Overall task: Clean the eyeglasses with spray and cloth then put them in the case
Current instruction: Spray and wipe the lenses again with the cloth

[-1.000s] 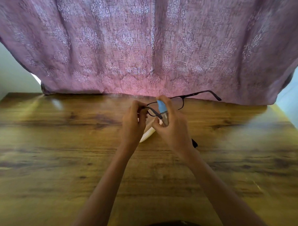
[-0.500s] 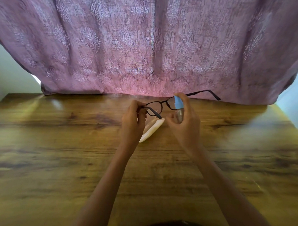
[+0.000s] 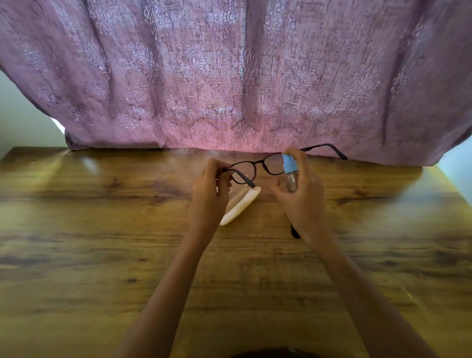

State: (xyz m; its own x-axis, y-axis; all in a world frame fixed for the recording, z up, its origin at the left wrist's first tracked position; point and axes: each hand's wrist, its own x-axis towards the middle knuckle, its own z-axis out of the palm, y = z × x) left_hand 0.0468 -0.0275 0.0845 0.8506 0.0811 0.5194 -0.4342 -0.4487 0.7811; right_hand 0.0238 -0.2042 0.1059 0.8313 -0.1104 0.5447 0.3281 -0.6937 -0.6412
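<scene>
Eyeglasses held above the wooden table with temples unfolded: the left hand pinches the hinge at the frame's left end with curled fingers, while the right hand grips a blue-capped spray bottle upright, overlapping the right-hand lens, forefinger on the cap. White case lies on the table below and between the hands, beside the left wrist. Far table edge meets the hem of the purple curtain just behind the frame, and wood extends well out to the left and right edges past both forearms.
</scene>
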